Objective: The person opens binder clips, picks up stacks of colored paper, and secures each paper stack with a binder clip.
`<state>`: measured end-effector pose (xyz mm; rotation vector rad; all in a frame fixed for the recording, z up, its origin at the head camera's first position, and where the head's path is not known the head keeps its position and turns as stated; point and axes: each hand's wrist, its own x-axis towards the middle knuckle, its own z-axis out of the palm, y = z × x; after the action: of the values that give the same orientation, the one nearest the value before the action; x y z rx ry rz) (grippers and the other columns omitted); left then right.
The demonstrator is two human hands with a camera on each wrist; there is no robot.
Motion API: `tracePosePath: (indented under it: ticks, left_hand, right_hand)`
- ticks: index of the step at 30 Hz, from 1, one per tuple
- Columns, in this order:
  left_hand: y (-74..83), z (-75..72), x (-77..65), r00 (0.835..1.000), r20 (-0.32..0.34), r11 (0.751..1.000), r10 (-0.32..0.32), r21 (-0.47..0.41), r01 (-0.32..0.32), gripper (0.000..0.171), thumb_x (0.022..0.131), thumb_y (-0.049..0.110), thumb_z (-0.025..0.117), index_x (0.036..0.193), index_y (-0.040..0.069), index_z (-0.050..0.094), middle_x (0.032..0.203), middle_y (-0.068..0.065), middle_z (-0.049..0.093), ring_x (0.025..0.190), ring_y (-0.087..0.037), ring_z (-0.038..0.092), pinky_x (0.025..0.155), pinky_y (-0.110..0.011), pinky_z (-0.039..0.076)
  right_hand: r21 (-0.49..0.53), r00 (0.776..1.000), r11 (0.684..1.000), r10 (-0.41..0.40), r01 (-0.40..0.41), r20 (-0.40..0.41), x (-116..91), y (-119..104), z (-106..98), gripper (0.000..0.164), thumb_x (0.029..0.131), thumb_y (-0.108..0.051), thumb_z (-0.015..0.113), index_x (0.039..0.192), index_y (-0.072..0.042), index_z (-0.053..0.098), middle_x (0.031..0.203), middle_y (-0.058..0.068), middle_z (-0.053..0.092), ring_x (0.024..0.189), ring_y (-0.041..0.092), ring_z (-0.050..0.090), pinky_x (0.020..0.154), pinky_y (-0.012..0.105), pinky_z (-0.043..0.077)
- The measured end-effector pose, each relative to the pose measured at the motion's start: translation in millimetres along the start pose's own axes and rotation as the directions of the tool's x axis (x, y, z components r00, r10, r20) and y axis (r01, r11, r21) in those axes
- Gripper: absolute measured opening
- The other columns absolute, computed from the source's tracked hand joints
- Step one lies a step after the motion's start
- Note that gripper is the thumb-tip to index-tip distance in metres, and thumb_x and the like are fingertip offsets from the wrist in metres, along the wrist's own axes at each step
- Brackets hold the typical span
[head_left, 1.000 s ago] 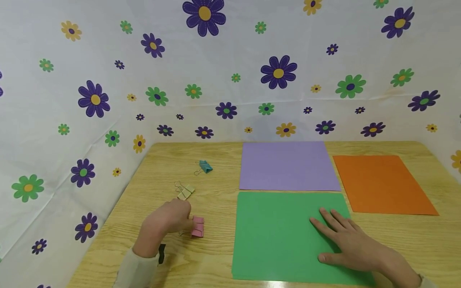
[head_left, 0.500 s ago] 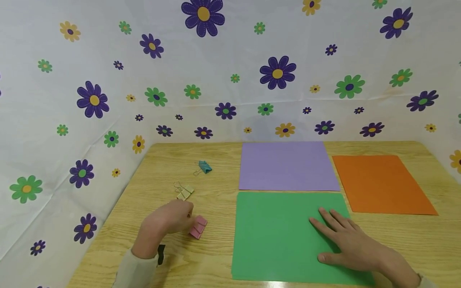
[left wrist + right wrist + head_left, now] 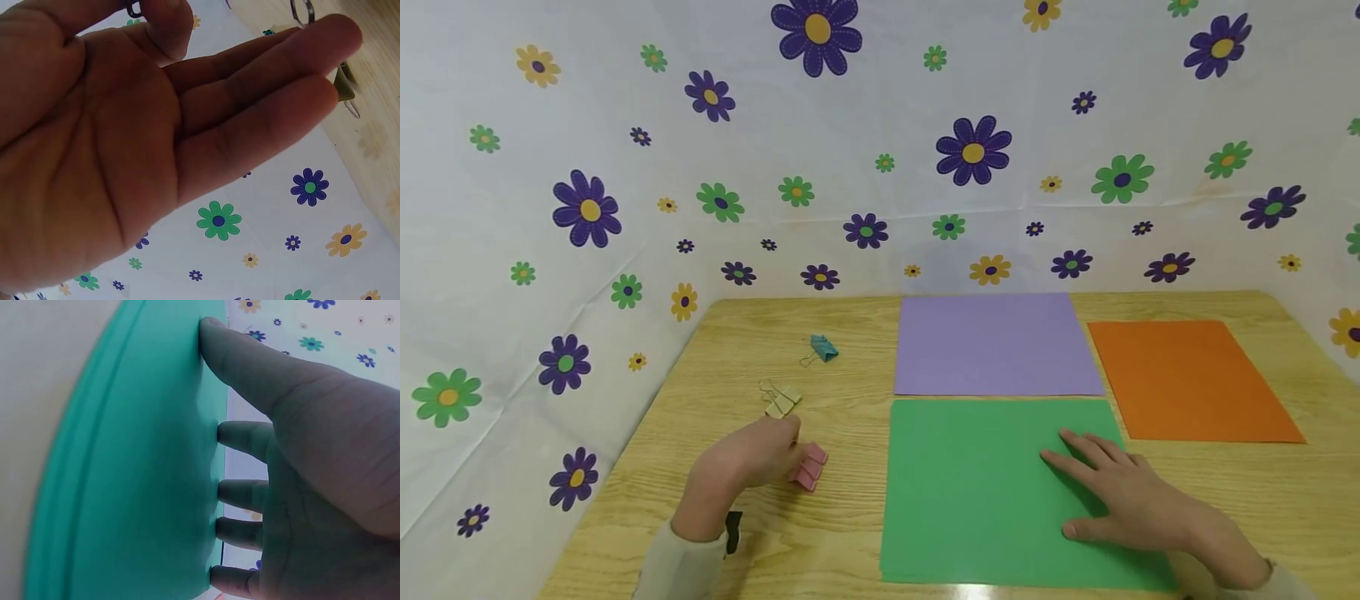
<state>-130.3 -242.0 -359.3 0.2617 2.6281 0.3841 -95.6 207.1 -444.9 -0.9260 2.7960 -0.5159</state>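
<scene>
At the left hand's [image 3: 751, 457] pinch, the head view shows a pink binder clip [image 3: 810, 467]. Just past those fingers, left wrist view: yellow binder clip [image 3: 343, 86]. Right wrist view: straight-fingered right hand [image 3: 312, 456] grasps nothing, touching green paper [image 3: 144, 462], presumably steadying it.

Nothing you can read in any view: no legible text, labels, brands, numbers or signs on the pink clip [image 3: 808, 468], green sheet [image 3: 970, 492], purple sheet [image 3: 988, 346], orange sheet [image 3: 1191, 379] or flowered cloth [image 3: 902, 92].
</scene>
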Motion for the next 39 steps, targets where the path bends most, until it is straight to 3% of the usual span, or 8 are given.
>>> tracePosePath:
  ticks: [5,13,19,23,27,32,36,39]
  left_hand:
    - [-0.1,0.4,-0.4,1.0,-0.003,1.0,-0.004,-0.013,0.004,0.017,0.102,0.019,0.053,0.093,0.004,0.054,0.07,-0.004,0.047,0.062,-0.015,0.041,0.057,-0.029,0.034]
    - [2.0,1.2,1.3,1.0,-0.019,0.998,-0.013,-0.056,0.012,0.025,0.099,0.027,0.061,0.088,0.006,0.052,0.075,-0.005,0.058,0.065,-0.016,0.048,0.059,-0.031,0.038]
    - [3.7,1.5,3.4,1.0,-0.004,0.999,-0.022,-0.045,0.022,0.025,0.101,0.027,0.055,0.089,0.004,0.059,0.075,-0.004,0.062,0.064,-0.015,0.047,0.061,-0.031,0.038]
    - [3.6,1.4,5.2,1.0,0.013,1.0,-0.014,-0.007,0.014,0.034,0.105,0.023,0.043,0.105,-0.001,0.067,0.099,-0.013,0.069,0.079,-0.019,0.057,0.073,-0.038,0.046]
    - [2.3,1.8,6.3,1.0,0.007,1.0,0.008,-0.019,-0.008,0.042,0.107,0.022,0.033,0.12,-0.002,0.064,0.127,-0.018,0.062,0.106,-0.025,0.06,0.09,-0.045,0.047]
    - [2.1,0.5,10.1,0.994,-0.064,0.989,0.089,-0.11,-0.096,0.044,0.109,0.031,0.029,0.102,0.002,0.062,0.097,-0.011,0.06,0.089,-0.021,0.05,0.079,-0.04,0.042]
    - [4.1,-1.1,13.0,0.961,-0.172,0.959,0.215,-0.151,-0.241,0.041,0.109,0.038,0.033,0.086,0.011,0.054,0.081,-0.003,0.046,0.082,-0.019,0.042,0.071,-0.035,0.038]
    - [5.5,-1.1,14.3,0.941,-0.19,0.926,0.281,-0.204,-0.318,0.041,0.109,0.036,0.036,0.079,0.011,0.048,0.073,-0.002,0.04,0.071,-0.017,0.038,0.065,-0.031,0.035]
  right_hand:
    - [-0.008,1.0,1.0,0.005,-0.006,-0.016,0.3,-0.4,0.2,0.085,0.084,-0.064,0.067,0.15,-0.016,0.044,0.155,0.021,0.034,0.135,0.048,0.035,0.089,0.076,0.037]
    - [-0.006,1.0,1.0,0.014,-0.014,-0.022,-0.2,-1.5,0.3,0.086,0.083,-0.066,0.066,0.15,-0.018,0.044,0.155,0.021,0.034,0.136,0.047,0.035,0.089,0.076,0.037]
    - [-0.013,1.0,1.0,0.01,-0.01,-0.02,-0.1,-0.5,0.4,0.086,0.083,-0.066,0.066,0.15,-0.017,0.044,0.154,0.021,0.034,0.135,0.047,0.036,0.089,0.074,0.038]
    - [-0.02,1.0,1.0,0.009,-0.009,-0.02,0.4,-0.4,0.1,0.086,0.083,-0.066,0.066,0.15,-0.017,0.044,0.154,0.021,0.034,0.135,0.046,0.037,0.089,0.073,0.039]
    - [-0.022,1.0,1.0,0.011,-0.011,-0.021,0.6,-0.5,-0.3,0.085,0.083,-0.065,0.067,0.15,-0.016,0.044,0.154,0.02,0.034,0.135,0.046,0.037,0.089,0.072,0.039]
    - [-0.014,1.0,1.0,0.013,-0.013,-0.022,0.8,-1.3,-0.7,0.085,0.083,-0.064,0.067,0.149,-0.016,0.044,0.154,0.021,0.035,0.135,0.046,0.037,0.089,0.072,0.038]
    - [-0.003,1.0,1.0,0.019,-0.019,-0.021,1.2,-2.1,-1.2,0.085,0.082,-0.064,0.068,0.149,-0.017,0.045,0.154,0.021,0.034,0.135,0.046,0.036,0.089,0.073,0.038]
    - [0.002,1.0,1.0,0.022,-0.022,-0.022,1.2,-2.2,-1.7,0.085,0.082,-0.063,0.069,0.149,-0.017,0.045,0.154,0.021,0.035,0.135,0.047,0.036,0.088,0.075,0.037]
